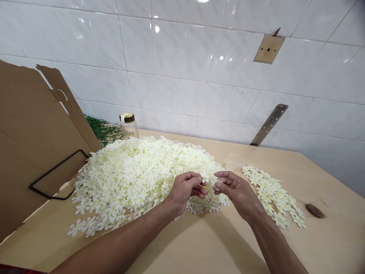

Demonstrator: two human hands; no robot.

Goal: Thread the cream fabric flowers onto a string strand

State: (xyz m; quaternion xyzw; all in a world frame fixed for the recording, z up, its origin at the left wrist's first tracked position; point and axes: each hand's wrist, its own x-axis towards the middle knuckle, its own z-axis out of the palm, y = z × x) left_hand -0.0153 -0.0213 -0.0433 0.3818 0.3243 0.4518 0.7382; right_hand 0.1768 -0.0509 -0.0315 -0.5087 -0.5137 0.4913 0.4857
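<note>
In the head view a large heap of white-and-cream artificial flowers (142, 171) covers the middle of the table. Over its front right edge my left hand (186, 188) is closed in a pinch, thumb against forefinger, with a small flower (204, 178) at the tips. Just to its right my right hand (235, 190) also pinches, and a bit of white shows at its fingertips, too small to name. The two hands are close but apart. Beyond my right hand lies a flatter, smaller spread of the same flowers (270, 194).
On the left stands a cardboard box (37, 125) beside a black wire frame (57, 171). Behind the heap are a clear jar (129, 127) with a brown-and-yellow lid and green netting (104, 129). A brown oval object (315, 211) lies right. A metal bracket (269, 125) leans against the tiled wall.
</note>
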